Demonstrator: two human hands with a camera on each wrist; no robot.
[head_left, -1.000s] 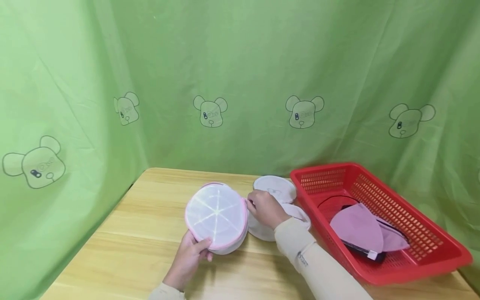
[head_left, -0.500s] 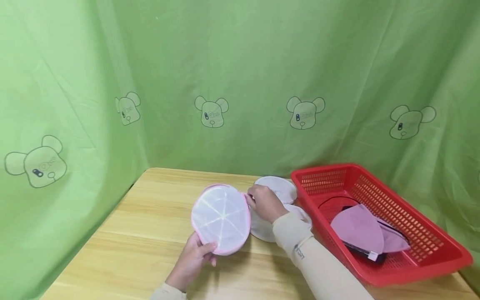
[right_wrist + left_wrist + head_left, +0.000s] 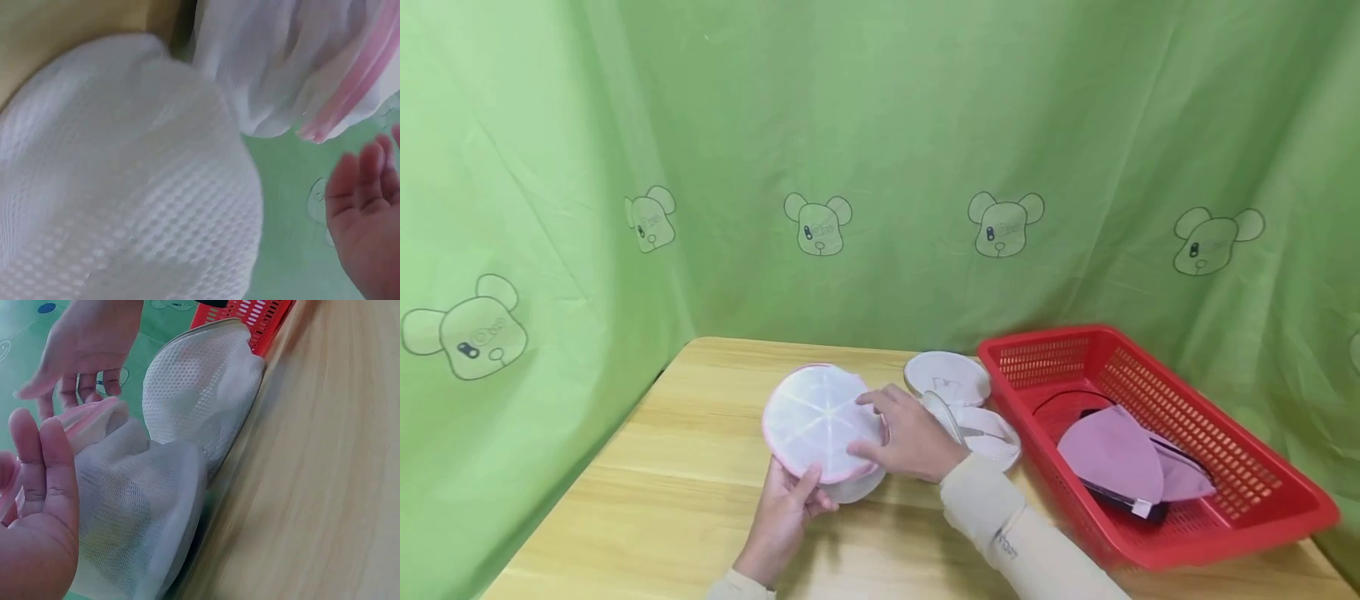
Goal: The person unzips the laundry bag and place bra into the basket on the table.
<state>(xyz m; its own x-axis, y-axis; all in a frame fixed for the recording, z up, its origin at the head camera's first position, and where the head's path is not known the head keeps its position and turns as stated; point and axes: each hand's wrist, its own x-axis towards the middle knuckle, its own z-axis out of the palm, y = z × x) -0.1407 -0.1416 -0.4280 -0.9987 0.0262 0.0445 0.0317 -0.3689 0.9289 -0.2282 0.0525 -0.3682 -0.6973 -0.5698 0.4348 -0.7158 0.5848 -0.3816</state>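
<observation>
My left hand [image 3: 786,508] grips the lower edge of a round white mesh laundry bag [image 3: 823,421] with pink trim, thumb on top and fingers beneath. The bag is held tilted above the table, its lid marked by pale lines like spokes. My right hand [image 3: 910,433] is at the bag's right edge with fingers spread and nothing grasped. In the left wrist view its fingers reach down beside the pink zip strip [image 3: 90,422]. The right wrist view has a coarse white mesh bag [image 3: 144,181] close up, left of the right hand [image 3: 375,219].
White mesh bags lie behind the right hand, a round one [image 3: 951,375] at the back and another [image 3: 996,446] in front of it. A red perforated basket [image 3: 1217,554] stands at the right, with mauve fabric pieces [image 3: 1116,458] and a black cord inside. Green curtain surrounds the table [image 3: 647,467].
My right hand has released its pinch on the bag's right edge, spread its fingers and shifted slightly left over it. The held bag has moved a little left and up.
</observation>
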